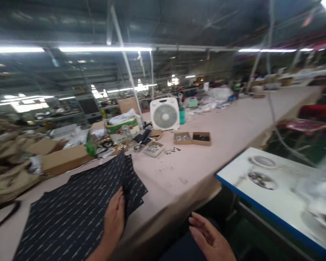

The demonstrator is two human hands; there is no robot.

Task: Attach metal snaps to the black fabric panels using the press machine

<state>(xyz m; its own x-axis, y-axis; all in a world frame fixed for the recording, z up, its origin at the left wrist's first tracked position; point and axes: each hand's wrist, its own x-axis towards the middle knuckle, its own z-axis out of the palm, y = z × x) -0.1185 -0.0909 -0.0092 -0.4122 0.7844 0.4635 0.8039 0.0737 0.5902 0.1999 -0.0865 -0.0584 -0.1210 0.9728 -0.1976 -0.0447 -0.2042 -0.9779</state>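
Observation:
A dark fabric piece (70,206) with rows of short pale dashes lies in overlapping layers on the left of the covered table. My left hand (114,215) is at its right part, where an edge stands up in a fold against the fingers. The fingers seem closed on that fold; the thumb is hard to make out. My right hand (210,237) hangs in front of the table edge, over the dark clothing on my lap. Its fingers are slightly bent and apart, with nothing in them.
On the table (233,123) stand a white box fan (165,114), small cardboard trays of metal parts (154,149) and a tray of dark parts (201,138). Cardboard boxes (65,159) and tan cloth (8,188) crowd the left. A white blue-edged worktop (260,195) is at right.

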